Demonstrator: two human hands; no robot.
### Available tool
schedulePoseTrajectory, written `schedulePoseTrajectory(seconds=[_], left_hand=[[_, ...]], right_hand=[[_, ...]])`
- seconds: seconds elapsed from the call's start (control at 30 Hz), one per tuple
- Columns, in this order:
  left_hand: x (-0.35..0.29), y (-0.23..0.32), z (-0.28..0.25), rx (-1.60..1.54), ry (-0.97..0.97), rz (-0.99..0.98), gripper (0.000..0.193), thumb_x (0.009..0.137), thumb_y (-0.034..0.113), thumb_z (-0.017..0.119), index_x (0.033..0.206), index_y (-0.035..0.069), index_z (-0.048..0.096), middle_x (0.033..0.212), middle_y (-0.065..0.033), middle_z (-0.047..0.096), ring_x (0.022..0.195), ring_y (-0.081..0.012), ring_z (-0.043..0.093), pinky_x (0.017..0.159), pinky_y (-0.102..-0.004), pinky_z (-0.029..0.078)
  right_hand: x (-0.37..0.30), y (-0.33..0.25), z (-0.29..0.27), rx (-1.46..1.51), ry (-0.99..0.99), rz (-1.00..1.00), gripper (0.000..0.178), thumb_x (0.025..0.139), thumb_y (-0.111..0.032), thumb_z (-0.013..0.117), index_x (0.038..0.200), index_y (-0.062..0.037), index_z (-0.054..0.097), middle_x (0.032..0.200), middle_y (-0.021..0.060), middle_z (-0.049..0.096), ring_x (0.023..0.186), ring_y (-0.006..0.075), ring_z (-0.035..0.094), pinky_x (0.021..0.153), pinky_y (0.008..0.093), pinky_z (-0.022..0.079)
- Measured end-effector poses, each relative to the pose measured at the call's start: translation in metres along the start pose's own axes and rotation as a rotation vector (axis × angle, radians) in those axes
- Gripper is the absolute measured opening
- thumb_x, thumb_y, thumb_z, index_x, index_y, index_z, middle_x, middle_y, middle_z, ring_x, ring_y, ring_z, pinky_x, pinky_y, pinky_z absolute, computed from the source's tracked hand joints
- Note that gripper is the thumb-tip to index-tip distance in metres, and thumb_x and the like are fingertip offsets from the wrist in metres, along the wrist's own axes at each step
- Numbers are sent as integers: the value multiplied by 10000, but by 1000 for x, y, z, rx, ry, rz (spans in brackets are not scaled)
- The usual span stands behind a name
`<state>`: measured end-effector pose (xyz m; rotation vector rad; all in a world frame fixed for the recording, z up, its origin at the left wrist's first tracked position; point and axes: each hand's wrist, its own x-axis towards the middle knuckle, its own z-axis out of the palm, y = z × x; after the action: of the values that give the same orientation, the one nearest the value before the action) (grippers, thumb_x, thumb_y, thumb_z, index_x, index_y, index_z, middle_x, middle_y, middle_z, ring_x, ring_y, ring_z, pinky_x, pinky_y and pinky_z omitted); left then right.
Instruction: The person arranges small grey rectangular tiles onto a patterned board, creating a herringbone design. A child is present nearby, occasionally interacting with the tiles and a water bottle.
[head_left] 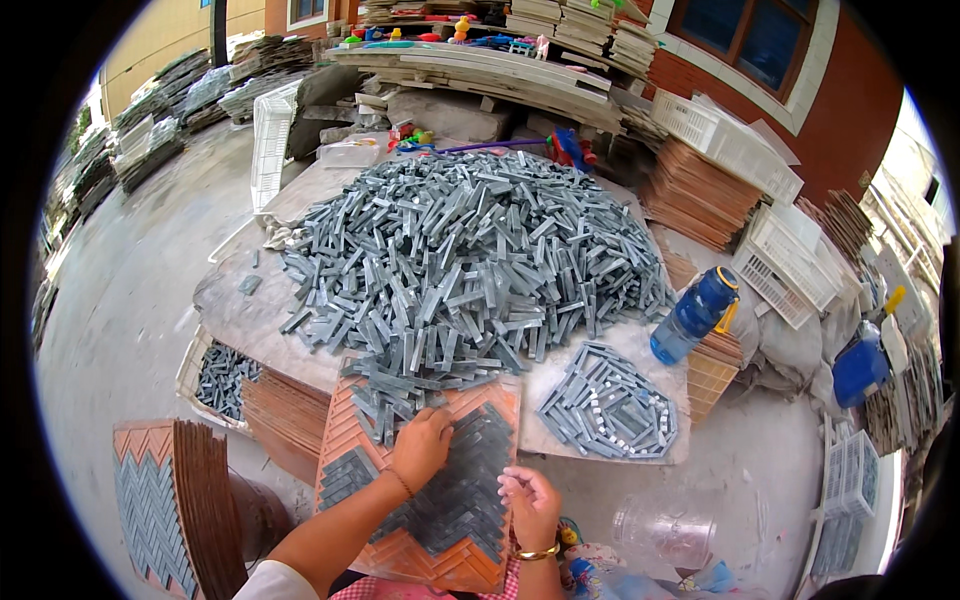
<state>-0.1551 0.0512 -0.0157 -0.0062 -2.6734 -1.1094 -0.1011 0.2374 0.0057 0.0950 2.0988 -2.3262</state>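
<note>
An orange herringbone tray (pixel 455 572) lies before me, its middle band filled with dark grey stone strips (pixel 470 480). My left hand (pixel 422 448) is over the tray's upper part, beside loose strips (pixel 385 405) spilling from the big pile. Its fingers are bent down and closed, and whatever is under them is hidden. Over the tray's right edge, my right hand (pixel 530 503) has its thumb and fingertips drawn together; I cannot make out anything between them. A large heap of grey stone strips (pixel 470 260) covers the table beyond.
A ring-shaped stack of strips (pixel 610 405) and a blue water bottle (pixel 695 315) stand at the table's right. Stacked orange trays (pixel 205 500) rise at the lower left, near a white crate of small strips (pixel 190 375). More white crates (pixel 725 140) sit at the back right.
</note>
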Motion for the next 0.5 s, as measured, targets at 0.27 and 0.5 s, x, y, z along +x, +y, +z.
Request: schedulePoseTrajectory(seconds=[0.27,0.5], left_hand=[[2,-1,1,80,-82,131,204,770,97,644,957,30,599,896,-157,573,793,-364,594,666,-432,497],[3,14,-17,57,-43,108,152,737,51,621,886,29,601,825,-126,560,772,-325,589,663,-399,494]], right_hand=[[-2,1,-2,-29,-7,-8,163,863,-84,617,979,30,628,842,91,669,680,98,601,583,215,489],[-2,-1,3,-54,-8,9,166,861,-88,623,979,28,630,832,88,668,674,99,602,582,214,491]])
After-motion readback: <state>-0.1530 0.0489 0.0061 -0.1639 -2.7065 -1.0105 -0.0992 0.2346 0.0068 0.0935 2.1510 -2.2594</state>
